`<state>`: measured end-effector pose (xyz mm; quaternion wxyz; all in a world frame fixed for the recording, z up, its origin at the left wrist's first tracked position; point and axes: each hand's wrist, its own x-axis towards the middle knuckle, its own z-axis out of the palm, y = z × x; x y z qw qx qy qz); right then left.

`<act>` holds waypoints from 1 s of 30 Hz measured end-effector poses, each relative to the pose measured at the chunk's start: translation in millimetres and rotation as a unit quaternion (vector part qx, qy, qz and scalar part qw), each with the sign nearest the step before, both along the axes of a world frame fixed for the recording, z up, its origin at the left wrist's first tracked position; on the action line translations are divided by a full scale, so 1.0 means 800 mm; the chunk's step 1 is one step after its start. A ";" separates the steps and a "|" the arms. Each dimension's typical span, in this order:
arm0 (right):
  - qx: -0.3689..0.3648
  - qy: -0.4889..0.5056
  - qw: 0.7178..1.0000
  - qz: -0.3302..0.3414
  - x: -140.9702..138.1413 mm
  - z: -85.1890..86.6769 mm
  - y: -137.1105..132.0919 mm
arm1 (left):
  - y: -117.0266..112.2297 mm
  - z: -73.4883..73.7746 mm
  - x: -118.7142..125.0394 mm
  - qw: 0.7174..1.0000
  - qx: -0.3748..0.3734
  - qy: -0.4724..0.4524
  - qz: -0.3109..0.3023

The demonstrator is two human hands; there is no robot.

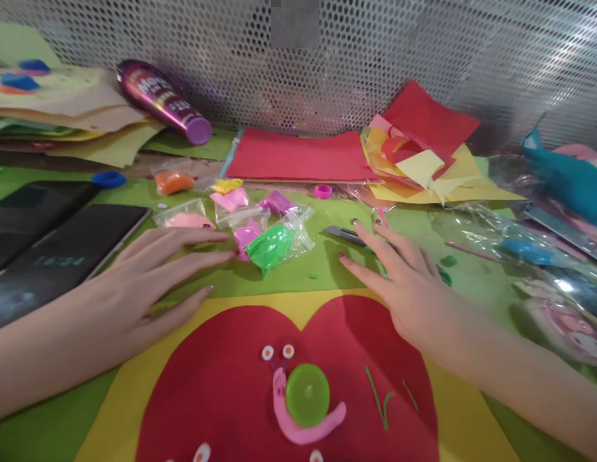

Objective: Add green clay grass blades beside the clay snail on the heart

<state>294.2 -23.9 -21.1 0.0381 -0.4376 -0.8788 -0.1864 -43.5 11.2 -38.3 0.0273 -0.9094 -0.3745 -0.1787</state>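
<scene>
My left hand [173, 269] is open, its fingertips beside a green clay packet [272, 247] and a magenta clay packet [247, 237]. Whether they touch the magenta one I cannot tell. Over the handle end of a grey craft knife [344, 235] my right hand [394, 269] spreads its fingers, also open. Below both hands lies a red paper heart [206, 378] on a yellow sheet [110, 423]. A snail on the heart has a pink clay body [301, 436], a green round shell [308, 394] and two white-and-orange eyes [277, 352]. Thin green clay strands [375, 394] lie to its right.
Two dark phones [67, 250] lie at left. Behind are a purple tube [163, 102], stacked red paper [298, 154] and paper scraps [423, 147]. Orange [174, 183] and pink [231, 199] clay packets sit mid-table. Clear plastic packaging [500, 234] crowds the right. Perforated metal [221, 58] forms the back wall.
</scene>
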 end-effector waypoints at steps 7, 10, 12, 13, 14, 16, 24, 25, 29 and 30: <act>-0.023 0.046 0.999 0.008 0.011 0.018 -0.012 | 0.001 0.002 0.001 1.000 0.002 0.006 -0.025; -0.021 0.051 0.998 -0.001 0.015 0.019 -0.013 | 0.000 0.002 0.003 1.000 -0.019 0.000 0.000; -0.031 0.049 0.998 0.007 0.015 0.016 -0.012 | -0.001 0.001 0.004 1.000 -0.020 -0.002 0.001; -0.035 0.040 0.999 0.013 0.014 0.014 -0.011 | -0.001 0.000 0.003 1.000 -0.017 -0.002 0.000; -0.037 0.026 0.999 0.017 0.012 0.012 -0.010 | -0.001 -0.001 0.003 1.000 -0.012 -0.002 -0.003; -0.031 0.000 0.999 0.016 0.009 0.010 -0.008 | -0.001 -0.002 0.002 1.000 -0.006 -0.005 -0.010; -0.025 -0.009 1.000 0.015 0.013 0.011 -0.015 | 0.002 -0.002 0.001 1.000 -0.014 -0.008 -0.008; -0.020 -0.010 1.000 0.016 0.012 0.010 -0.015 | 0.001 -0.001 0.001 1.000 -0.015 -0.006 -0.010; -0.013 -0.021 1.000 0.018 0.008 0.007 -0.009 | 0.000 0.002 0.002 1.000 -0.020 0.009 -0.010; -0.018 -0.024 0.999 0.020 0.007 0.008 -0.009 | 0.000 0.003 0.002 1.000 -0.017 0.010 -0.011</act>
